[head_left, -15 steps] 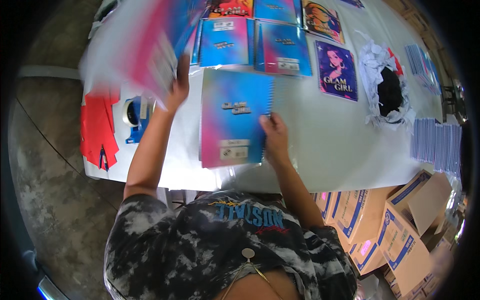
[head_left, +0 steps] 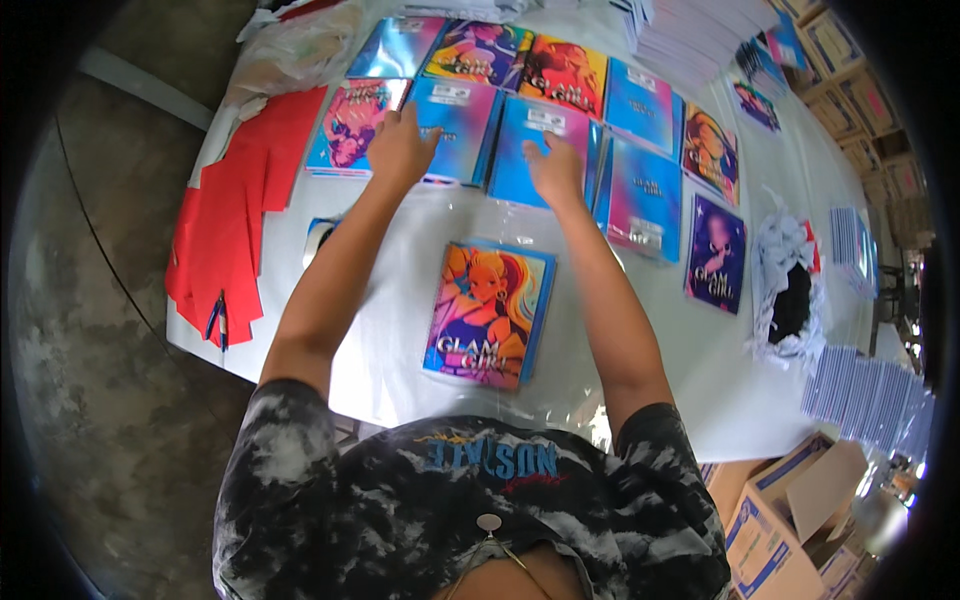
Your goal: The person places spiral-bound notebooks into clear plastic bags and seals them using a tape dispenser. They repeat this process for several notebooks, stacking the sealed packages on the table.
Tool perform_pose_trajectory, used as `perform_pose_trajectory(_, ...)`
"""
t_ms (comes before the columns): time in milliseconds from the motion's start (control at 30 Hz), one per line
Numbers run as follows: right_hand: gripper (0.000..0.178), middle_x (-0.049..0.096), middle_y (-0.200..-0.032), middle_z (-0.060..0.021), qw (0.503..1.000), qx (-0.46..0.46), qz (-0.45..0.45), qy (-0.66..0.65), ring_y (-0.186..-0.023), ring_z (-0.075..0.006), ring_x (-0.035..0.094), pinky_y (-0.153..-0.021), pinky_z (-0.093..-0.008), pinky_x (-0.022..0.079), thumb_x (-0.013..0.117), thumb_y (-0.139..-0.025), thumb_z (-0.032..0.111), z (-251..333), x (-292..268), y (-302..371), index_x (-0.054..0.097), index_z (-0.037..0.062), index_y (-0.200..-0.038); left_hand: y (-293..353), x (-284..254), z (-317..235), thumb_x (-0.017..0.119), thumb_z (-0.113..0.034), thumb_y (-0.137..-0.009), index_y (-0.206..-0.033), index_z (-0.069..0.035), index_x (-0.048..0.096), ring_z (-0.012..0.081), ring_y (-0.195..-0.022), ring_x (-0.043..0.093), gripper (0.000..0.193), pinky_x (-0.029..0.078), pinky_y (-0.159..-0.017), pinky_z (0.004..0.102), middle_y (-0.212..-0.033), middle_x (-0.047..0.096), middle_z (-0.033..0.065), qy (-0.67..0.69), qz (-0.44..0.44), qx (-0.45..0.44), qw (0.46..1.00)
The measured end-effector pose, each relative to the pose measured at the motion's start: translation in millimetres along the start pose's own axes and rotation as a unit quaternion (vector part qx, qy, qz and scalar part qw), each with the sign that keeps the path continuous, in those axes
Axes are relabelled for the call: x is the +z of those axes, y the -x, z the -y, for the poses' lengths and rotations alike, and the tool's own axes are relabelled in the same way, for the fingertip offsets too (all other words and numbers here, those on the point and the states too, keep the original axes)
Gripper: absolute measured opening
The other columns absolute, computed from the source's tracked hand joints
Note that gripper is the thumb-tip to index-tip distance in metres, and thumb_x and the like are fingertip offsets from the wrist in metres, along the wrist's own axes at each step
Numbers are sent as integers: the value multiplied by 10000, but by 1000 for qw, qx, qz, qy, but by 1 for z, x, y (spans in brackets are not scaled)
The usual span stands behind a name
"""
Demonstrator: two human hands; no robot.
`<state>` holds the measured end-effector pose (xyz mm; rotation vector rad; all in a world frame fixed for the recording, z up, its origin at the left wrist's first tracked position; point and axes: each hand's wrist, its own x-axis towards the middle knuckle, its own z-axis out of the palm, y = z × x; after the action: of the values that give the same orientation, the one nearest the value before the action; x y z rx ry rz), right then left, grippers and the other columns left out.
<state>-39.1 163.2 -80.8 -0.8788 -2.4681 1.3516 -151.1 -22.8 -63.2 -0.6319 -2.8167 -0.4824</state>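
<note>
My left hand (head_left: 402, 152) is over the near row of spiral notebooks, between a pink illustrated notebook (head_left: 350, 130) and a blue-pink notebook (head_left: 462, 115). Its fingers are apart and nothing shows in them. Above another pink-and-blue notebook (head_left: 510, 180) is my right hand (head_left: 558, 172), thumb and fingers spread; whether it touches the cover I cannot tell. Between my forearms, close to the table's near edge, lies a notebook with an orange-haired cartoon figure (head_left: 485, 310), on top of at least one blue-edged notebook.
Red sheets (head_left: 225, 225) with a pen (head_left: 216, 320) lie at the left, near a partly hidden tape dispenser (head_left: 318, 238). To the right are a purple notebook (head_left: 715, 255), a white crumpled-edged bag with a dark opening (head_left: 790, 305) and stacked notebooks (head_left: 865, 395). Cardboard boxes (head_left: 770, 540) stand below.
Both hands have let go of the blue-pink notebooks they held and reached forward to the rows. An illustrated cover now faces up in front of me. The view has shifted.
</note>
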Motion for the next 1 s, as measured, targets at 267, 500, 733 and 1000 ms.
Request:
perform_pose_trajectory(267, 940, 305, -1342, -310, 955, 103, 61, 271, -1248, -419, 320, -979, -530, 305, 714, -683, 325, 17, 46, -27, 201, -45, -1378, -60, 53, -13, 743, -692, -480, -1344, 4, 262, 377, -1263, 283, 1209, 292, -957, 555, -1363, 282, 244, -52, 246, -263, 931)
perform_pose_trajectory(500, 374, 624, -932, -129, 848, -37, 73, -524, -847, -207, 615, -773, -333, 507, 457, -745, -49, 20, -78, 28, 511, -34, -1115, -52, 75, -3, 742, -693, -467, -1361, 12, 234, 324, -1231, 309, 1247, 299, -949, 518, -1344, 322, 201, -66, 158, -302, 938)
perform_pose_trajectory(733, 369, 598, -1001, -95, 905, 131, 201, -351, -912, -182, 576, -823, -287, 446, 520, -745, -36, -66, -26, 185, 489, -39, -1113, -45, 35, 26, 739, -397, -699, -1104, -4, 518, 239, -910, 584, 607, 455, -804, 357, -996, 611, 139, 179, 84, -168, 966)
perform_pose_trajectory(1000, 377, 534, -1047, -100, 957, 149, 45, -244, -912, -175, 556, -828, -268, 449, 536, -809, 20, -98, -3, 210, 464, -30, -1176, 180, -59, 15, 500, -61, -778, -1031, -149, 655, 274, -1118, 510, 310, 386, -945, 416, -1159, 565, 118, 210, 64, 324, 920)
